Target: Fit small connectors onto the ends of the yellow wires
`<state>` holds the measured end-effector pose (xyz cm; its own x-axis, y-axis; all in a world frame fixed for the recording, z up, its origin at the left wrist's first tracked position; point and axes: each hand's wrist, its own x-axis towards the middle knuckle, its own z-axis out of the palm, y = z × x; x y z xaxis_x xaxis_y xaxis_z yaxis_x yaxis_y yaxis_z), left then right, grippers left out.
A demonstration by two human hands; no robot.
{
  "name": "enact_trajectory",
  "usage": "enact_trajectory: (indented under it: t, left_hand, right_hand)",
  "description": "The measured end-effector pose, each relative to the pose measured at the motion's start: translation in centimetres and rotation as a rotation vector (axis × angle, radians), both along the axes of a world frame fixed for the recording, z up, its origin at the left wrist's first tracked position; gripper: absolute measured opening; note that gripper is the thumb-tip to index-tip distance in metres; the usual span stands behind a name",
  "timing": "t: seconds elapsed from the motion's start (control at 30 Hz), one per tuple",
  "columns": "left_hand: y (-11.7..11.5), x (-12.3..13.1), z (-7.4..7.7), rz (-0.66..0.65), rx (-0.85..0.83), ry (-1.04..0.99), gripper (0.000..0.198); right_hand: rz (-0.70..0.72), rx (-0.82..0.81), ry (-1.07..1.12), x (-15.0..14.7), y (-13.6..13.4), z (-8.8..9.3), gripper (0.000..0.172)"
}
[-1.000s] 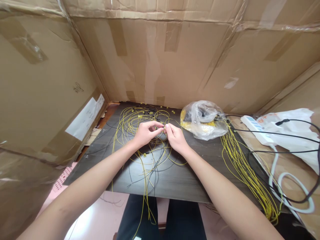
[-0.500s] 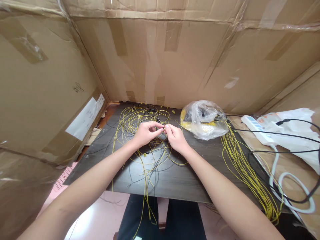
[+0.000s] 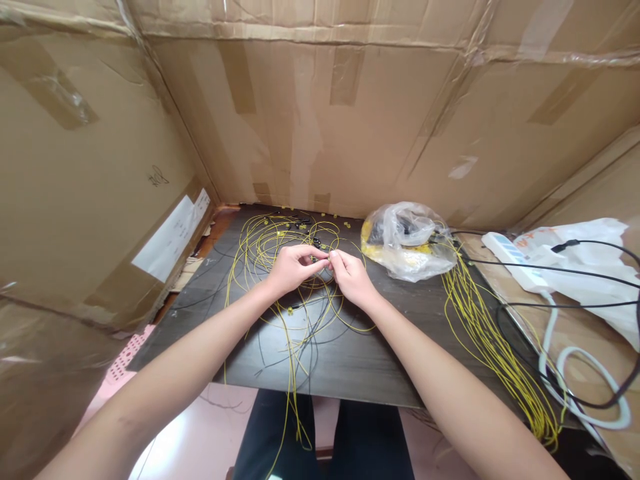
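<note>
My left hand (image 3: 295,268) and my right hand (image 3: 350,273) meet over the middle of the tabletop, fingertips almost touching. Each is closed in a pinch between thumb and forefinger. Whatever they hold at the fingertips is tiny and mostly covered, so I cannot make out its kind. Beneath and around them lies a loose tangle of thin yellow wires (image 3: 257,243), with some black wires among it. Small black parts (image 3: 317,243) rest just behind my left hand. A small yellow piece (image 3: 290,311) lies nearer me, beside a black part.
A clear plastic bag (image 3: 407,260) with yellow and black contents sits at the back right. From it a bundle of yellow wires (image 3: 493,347) runs toward the front right. Farther right are a white power strip (image 3: 513,260) and black cables. Cardboard walls (image 3: 310,133) enclose the dark tabletop (image 3: 360,367).
Both hands stay in nearly the same place, fingertips still pinched together. The small yellowish bit that showed between them is now more covered by the fingers.
</note>
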<state>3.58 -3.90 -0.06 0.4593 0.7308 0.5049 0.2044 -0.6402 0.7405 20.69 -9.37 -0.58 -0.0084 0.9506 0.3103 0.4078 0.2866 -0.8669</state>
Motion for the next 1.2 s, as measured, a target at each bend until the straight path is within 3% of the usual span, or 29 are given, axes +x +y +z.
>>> enact_trajectory:
  t: [0.37,0.73,1.2]
  left_hand:
    - [-0.46,0.21,0.38,0.035,-0.032,0.037,0.016]
    - [-0.44,0.11,0.63,0.067,0.025,0.011,0.012]
    - [-0.44,0.12,0.42,0.063,0.098,0.014,0.013]
  right_hand:
    - [-0.013,0.027,-0.027,0.03,-0.13,0.25,0.050]
    - [-0.014,0.032,-0.008,0.10,-0.42,0.83,0.026]
    - [-0.015,0.002,0.077,0.38,-0.04,0.65,0.024]
